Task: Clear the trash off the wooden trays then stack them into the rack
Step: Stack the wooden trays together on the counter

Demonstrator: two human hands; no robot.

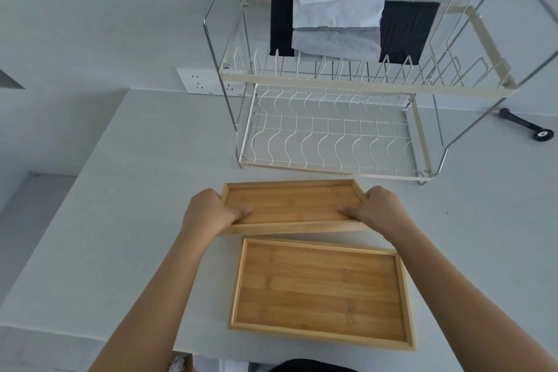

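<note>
1. Bamboo-brown rectangular wooden tray (290, 205), bare of trash, sits gripped at both ends just before the white wire two-tier rack (332, 136).
2. Left hand (208, 214) and right hand (377, 208) grasp it, fingers (243, 212) curled inside; keep it level and feed it into the rack's lower tier.

Far wooden tray (290, 205) bare, tilted, held before two-tier wire rack (332, 136); near wooden tray (320, 293) bare, flat on table

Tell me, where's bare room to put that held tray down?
The rack's lower shelf lies bare. The counter left of both trays is open. The upper shelf is crowded mid-way by cloths; the near tray fills the front.
</note>
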